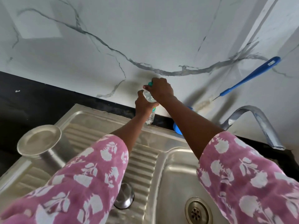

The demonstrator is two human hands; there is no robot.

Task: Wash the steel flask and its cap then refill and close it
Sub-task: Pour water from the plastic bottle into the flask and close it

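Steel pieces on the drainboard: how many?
2: the steel flask, base up, at the left end; the steel cap at the front beside the basin. Sleeves may hide more.

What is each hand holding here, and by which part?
Both hold one clear bottle. The left hand grips its upper body. The right hand grips the teal cap.

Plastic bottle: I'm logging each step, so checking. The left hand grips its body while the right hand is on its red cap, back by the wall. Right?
Not quite. The head view shows the cap is teal, not red. The rest holds: the left hand grips the body of the plastic bottle while the right hand is on its cap, back by the wall.
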